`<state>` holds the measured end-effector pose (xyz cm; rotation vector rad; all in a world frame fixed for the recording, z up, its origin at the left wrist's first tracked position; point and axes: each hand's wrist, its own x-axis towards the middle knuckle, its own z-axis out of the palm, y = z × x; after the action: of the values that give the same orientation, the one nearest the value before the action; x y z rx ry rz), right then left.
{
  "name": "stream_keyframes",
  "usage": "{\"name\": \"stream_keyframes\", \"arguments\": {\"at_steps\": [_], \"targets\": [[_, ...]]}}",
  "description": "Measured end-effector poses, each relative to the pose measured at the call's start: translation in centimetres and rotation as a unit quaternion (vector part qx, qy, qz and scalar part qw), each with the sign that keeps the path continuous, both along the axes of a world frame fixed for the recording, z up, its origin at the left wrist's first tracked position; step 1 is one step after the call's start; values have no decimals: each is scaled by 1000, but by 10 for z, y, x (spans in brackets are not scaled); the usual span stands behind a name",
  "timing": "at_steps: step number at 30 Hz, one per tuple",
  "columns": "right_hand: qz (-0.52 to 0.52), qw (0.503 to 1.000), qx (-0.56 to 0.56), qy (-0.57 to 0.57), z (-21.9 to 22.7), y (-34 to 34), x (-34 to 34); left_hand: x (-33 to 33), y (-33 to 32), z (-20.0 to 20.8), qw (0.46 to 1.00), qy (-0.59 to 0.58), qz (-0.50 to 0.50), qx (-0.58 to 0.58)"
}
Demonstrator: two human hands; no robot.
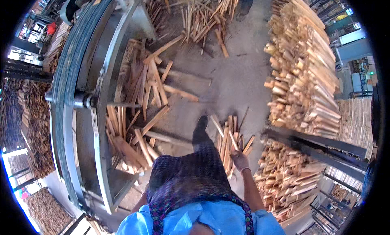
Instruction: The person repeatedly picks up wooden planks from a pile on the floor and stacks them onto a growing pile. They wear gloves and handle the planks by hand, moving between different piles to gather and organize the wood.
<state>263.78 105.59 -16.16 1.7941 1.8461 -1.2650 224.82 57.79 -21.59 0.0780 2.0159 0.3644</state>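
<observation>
The right hand [240,160] meets the near end of a pale stick [233,141]; whether it pinches it, I cannot tell. The left hand is hidden. Loose sticks [224,145] lie alongside on the grey floor [239,76], between a belted machine [69,72] and a long woodpile [300,80].

grey floor [243,74], loose wooden strips [159,80], scattered in heaps

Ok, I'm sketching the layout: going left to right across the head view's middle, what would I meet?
Brown wood stack, machine, shoe, right hand, big wood stack, pale wood stack.
</observation>
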Motion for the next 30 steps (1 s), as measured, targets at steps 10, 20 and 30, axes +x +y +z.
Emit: {"name": "stream_keyframes", "arguments": {"at_steps": [10,20,30], "targets": [[402,720,442,353,440,283,-248,-91,369,20,989,20,-19,148],[459,625,377,507,564,385,-350,-103,495,-31,986,14,-110,124],[343,913,168,142,160,696,-369,-114,595,-40,984,81,124,96]]}}
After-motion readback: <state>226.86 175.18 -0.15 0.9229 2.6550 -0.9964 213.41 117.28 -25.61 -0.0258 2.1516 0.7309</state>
